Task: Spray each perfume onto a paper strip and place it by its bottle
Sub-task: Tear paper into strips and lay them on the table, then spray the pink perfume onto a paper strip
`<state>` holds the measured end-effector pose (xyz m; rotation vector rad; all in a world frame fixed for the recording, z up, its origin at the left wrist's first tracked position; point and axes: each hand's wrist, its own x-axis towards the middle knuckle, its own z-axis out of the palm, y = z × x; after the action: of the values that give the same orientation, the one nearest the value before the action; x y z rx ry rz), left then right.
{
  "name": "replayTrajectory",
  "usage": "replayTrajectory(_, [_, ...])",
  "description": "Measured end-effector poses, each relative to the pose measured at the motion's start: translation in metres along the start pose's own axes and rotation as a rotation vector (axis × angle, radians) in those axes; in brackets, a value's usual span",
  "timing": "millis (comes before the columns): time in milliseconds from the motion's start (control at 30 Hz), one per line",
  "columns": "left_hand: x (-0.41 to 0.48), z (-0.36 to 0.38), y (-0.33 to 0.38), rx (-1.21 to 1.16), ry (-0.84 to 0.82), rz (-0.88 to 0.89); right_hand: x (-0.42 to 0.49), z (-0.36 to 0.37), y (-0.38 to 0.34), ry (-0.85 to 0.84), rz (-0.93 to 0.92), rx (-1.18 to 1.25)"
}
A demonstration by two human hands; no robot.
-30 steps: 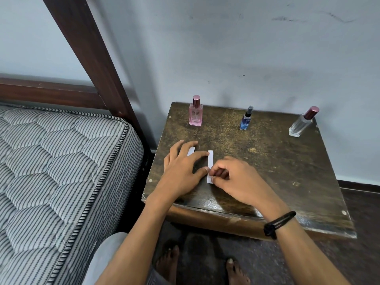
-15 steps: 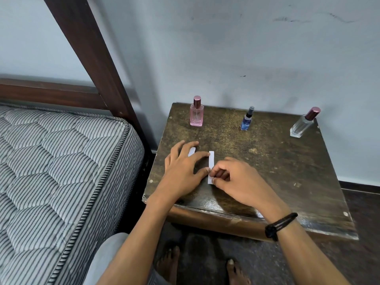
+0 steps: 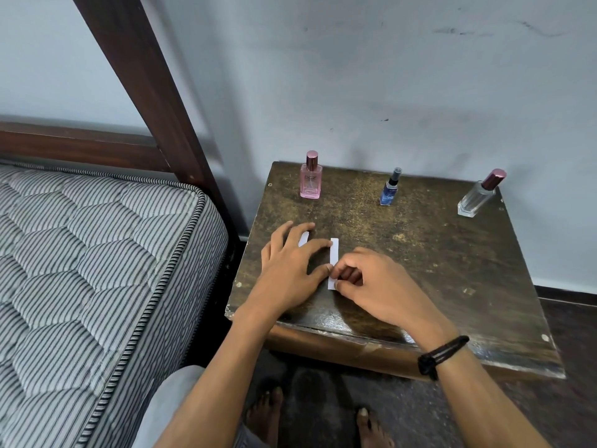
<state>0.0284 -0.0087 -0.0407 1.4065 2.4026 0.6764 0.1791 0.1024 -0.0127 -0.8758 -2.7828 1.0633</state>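
Observation:
Three perfume bottles stand along the back of a dark wooden table [image 3: 420,270]: a pink one [image 3: 310,181] at left, a small blue one [image 3: 389,189] in the middle, a clear one [image 3: 478,197] with a maroon cap at right. A white paper strip [image 3: 333,253] lies near the table's front left. My right hand [image 3: 371,286] pinches the strip's lower end with thumb and curled fingers. Lying flat beside it, my left hand [image 3: 287,266] has straight fingers, with the index tip touching the strip's top. Another white strip [image 3: 303,238] peeks out between my left fingers.
A striped mattress [image 3: 97,286] and a dark wooden bed post [image 3: 145,92] stand left of the table. A pale wall runs right behind the bottles. My bare feet [image 3: 323,421] are on the dark floor below the table's front edge.

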Motion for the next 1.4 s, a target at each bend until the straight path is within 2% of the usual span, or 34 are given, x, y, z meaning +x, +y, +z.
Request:
replayTrajectory(900, [-0.001, 0.001, -0.001, 0.005, 0.005, 0.007, -0.001, -0.003, 0.000, -0.017, -0.006, 0.010])
replayTrajectory(1100, [0.003, -0.012, -0.003, -0.133, 0.096, -0.004, -0.002, -0.005, -0.002, 0.112, 0.018, 0.038])
replayTrajectory(1267, [0.011, -0.028, -0.014, -0.185, 0.200, -0.067, -0.004, -0.004, -0.002, 0.113, 0.014, 0.043])
replayTrajectory(1400, [0.029, -0.030, -0.016, -0.228, 0.223, -0.090, -0.003, -0.006, -0.004, 0.108, 0.024, 0.036])
